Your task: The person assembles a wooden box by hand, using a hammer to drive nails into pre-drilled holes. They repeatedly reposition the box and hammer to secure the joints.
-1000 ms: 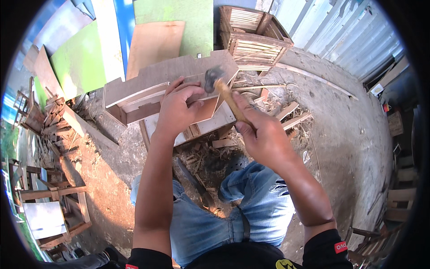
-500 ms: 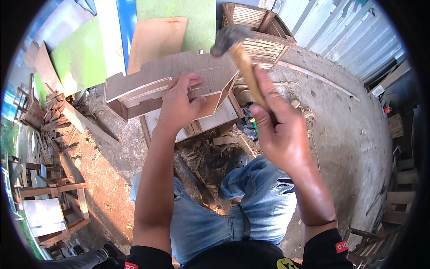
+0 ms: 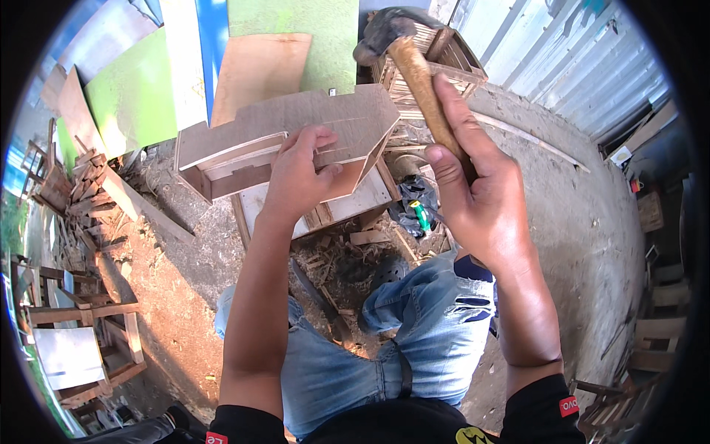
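In my right hand (image 3: 484, 192) a claw hammer (image 3: 420, 78) is gripped by its wooden handle, thumb and forefinger along it, its dark head raised beyond the work. My left hand (image 3: 296, 174) is curled over the middle of an unfinished plywood box (image 3: 259, 118), gripping it by the inner panels; the palm hides where some fingertips touch. The box has a flat back, open compartments and a slanted right end. It rests across a wooden stand (image 3: 362, 203) with a white top.
A slatted wooden crate (image 3: 458, 59) stands beyond the hammer. Green panels (image 3: 133, 96) lean at the back. A black plastic bag (image 3: 407, 211) with a green tube (image 3: 421, 216) lies right of the stand. A machete-like blade (image 3: 322, 300) and wood scraps lie between my legs.
My right hand has lifted the hammer slightly farther up and to the right. My left hand stays on the plywood box, which has barely shifted.
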`<state>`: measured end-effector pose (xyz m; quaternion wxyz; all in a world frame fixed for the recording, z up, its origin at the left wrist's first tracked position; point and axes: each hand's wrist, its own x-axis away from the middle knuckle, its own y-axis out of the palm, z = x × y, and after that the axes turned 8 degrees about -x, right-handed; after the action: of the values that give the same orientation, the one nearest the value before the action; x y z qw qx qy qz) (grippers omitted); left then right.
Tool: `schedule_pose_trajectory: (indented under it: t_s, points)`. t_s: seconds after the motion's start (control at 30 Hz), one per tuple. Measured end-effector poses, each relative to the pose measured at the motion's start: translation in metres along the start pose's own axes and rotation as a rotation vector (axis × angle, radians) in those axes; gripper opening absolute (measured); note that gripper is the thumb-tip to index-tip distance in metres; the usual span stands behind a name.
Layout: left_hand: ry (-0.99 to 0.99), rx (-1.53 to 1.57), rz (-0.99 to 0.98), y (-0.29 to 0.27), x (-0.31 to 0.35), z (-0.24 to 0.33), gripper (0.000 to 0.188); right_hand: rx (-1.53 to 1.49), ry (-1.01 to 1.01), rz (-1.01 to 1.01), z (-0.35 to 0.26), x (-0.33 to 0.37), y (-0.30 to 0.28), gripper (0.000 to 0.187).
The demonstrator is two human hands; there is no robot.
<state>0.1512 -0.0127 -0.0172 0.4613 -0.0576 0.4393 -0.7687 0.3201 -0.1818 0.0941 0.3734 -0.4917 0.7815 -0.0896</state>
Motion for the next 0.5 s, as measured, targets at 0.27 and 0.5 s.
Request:
schedule_pose_trajectory:
  t_s: [0.27,0.5]
  points:
    - [0.005,0.073,0.083,0.005,0.000,-0.001,0.048,0.090,0.224,-0.347,0.012,0.012,0.019,0.051]
    - [0.021,0.095,0.086,0.006,0.000,-0.004,0.049,-0.066,-0.051,0.012,0.003,0.012,0.010,0.050]
